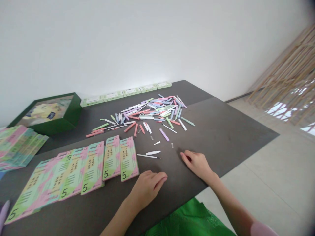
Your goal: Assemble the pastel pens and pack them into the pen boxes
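Note:
My left hand (149,186) rests on the dark table, its fingers curled under and the thumb along the side, close to a pink and green pen box (129,160). Nothing shows in it. Loosely curled too, my right hand (197,164) lies farther right, with no object visible in it. Ahead of the hands lie a white pen barrel (153,152), a pen refill (149,156) and a small white piece (157,143). A purple pen barrel (164,134) and a small clear piece (172,145) lie beyond. Both hands are apart from these parts.
A heap of coloured pen parts (157,109) spreads across the table (221,131). More pen boxes (92,165) lie in a row at left, beside a stack (19,147). A green box (71,114) holds packets. Flat pale-green boxes (131,92) line the wall.

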The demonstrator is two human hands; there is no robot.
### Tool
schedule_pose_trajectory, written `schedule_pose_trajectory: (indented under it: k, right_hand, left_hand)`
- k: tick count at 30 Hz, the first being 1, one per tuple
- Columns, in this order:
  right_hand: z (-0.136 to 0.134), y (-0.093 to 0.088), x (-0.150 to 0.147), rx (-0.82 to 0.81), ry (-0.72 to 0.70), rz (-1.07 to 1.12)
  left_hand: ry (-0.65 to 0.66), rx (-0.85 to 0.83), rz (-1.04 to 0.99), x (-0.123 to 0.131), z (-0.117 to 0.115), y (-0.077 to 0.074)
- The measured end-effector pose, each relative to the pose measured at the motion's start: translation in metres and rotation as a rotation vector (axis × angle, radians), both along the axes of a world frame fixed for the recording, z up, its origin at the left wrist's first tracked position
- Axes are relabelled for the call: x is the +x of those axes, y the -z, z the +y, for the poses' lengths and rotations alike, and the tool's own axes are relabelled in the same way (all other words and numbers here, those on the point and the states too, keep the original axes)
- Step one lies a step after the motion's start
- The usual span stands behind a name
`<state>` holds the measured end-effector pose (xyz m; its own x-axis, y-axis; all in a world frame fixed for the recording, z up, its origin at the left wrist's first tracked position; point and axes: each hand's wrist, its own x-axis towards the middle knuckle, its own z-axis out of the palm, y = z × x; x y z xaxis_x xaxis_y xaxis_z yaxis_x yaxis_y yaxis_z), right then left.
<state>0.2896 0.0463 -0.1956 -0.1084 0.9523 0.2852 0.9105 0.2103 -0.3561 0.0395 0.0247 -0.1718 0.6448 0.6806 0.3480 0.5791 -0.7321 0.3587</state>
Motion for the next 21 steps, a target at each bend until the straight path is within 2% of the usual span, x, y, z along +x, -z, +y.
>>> schedule_pose_trajectory:
  k: [9,21]
  right_hand:
    - [0.0014,0.0028,-0.0003,-0.023,-0.006,-0.013]
    - [0.0009,0.0043,-0.0015,-0.014,0.001,-0.032]
  left_hand:
    - [-0.032,0.089,-0.104,-0.0056,0.0047,-0.0034]
    - [-0.06,0.116,-0.108,-0.0063,0.0058,-0.0067]
